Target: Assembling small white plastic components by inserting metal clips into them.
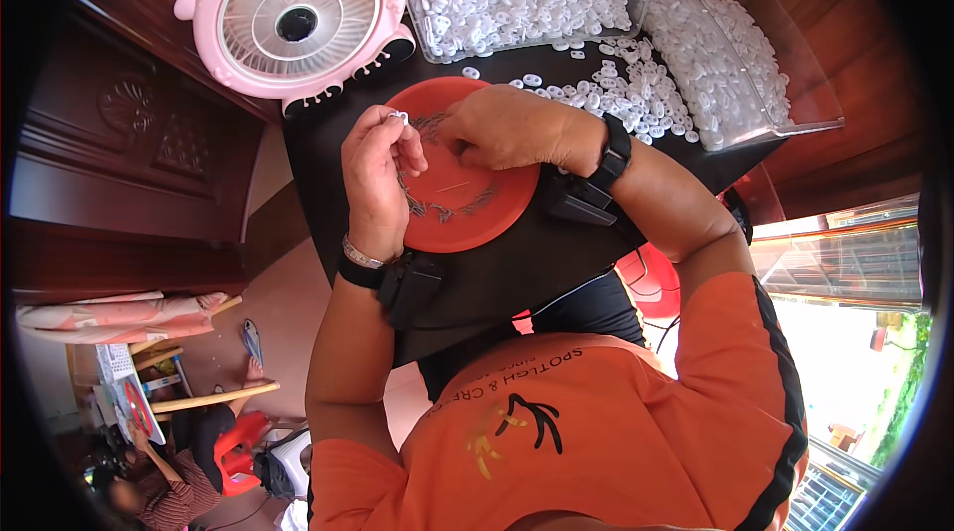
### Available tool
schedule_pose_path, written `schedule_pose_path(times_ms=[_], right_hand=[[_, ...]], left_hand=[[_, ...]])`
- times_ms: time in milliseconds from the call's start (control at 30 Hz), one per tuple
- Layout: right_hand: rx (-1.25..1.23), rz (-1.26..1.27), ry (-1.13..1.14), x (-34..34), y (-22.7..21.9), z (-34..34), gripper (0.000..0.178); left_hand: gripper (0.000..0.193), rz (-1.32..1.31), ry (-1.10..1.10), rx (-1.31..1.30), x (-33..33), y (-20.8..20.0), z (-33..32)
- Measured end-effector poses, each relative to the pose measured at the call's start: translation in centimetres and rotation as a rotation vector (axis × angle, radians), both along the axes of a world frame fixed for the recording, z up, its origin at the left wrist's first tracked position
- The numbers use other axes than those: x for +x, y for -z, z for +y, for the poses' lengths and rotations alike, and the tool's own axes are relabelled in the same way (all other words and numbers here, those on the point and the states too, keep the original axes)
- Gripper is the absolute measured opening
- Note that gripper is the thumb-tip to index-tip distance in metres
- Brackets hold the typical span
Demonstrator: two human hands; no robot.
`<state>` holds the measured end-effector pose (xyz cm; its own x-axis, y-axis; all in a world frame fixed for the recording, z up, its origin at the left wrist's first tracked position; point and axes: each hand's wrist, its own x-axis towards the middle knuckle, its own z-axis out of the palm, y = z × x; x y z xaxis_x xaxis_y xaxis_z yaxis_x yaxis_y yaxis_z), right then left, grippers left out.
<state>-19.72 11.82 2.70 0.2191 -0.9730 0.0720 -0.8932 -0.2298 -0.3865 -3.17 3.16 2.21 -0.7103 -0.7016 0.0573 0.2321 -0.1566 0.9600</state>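
My left hand (pixel 380 173) is closed above the left side of a round red plate (pixel 487 218). Between its thumb and forefinger sits a small white plastic piece (pixel 399 118), its tip poking out. My right hand (pixel 512 129) reaches over the plate's far side, fingers bent down and pressed together near the thin grey metal pins (pixel 429 126). Whatever its fingertips hold is hidden beneath the hand. More grey pins (pixel 447 210) lie in a loose ring on the plate, and a single thin pin (pixel 452 187) rests near its middle.
A clear bin (pixel 527 46) heaped with white oval pieces stands at the back; a second clear bin (pixel 785 124) is tilted at the right. Loose white pieces (pixel 636 89) spill between them onto the black table (pixel 527 283). A pink fan (pixel 298 24) stands back left. Another person (pixel 174 486) sits lower left.
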Motion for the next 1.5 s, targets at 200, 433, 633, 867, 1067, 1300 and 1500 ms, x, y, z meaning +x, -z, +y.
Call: schedule_pose_path(times_ms=[200,433,633,867,1067,1300,1500], right_hand=[[-0.019,-0.072,0.024,-0.2,-0.4,0.1,0.016],[-0.05,-0.392,0.094,-1.0,-0.9,-0.5,0.017],[0.045,-0.757,0.105,-1.2,-0.8,-0.6,0.014],[0.074,-1.007,0.221,-1.0,-1.5,-0.6,0.011],[-0.029,-1.022,0.172,-0.5,-1.5,-0.6,0.011],[-0.093,-1.052,0.141,0.1,-2.0,-0.1,0.012],[-0.07,-1.044,0.107,0.2,-2.5,0.0,0.012]], left_hand=[[0.016,-0.01,-0.007,0.01,-0.1,0.1,0.0],[0.017,-0.009,0.0,0.006,0.0,0.0,0.0],[0.017,0.023,-0.032,0.019,-0.1,0.0,0.1],[0.017,-0.05,0.073,-0.037,-0.1,-0.2,0.4],[0.019,-0.103,0.099,-0.094,-0.2,-0.3,0.5],[0.018,-0.125,0.121,-0.11,-0.2,-0.3,0.7],[0.019,-0.106,0.144,-0.167,-0.3,0.1,0.6]])
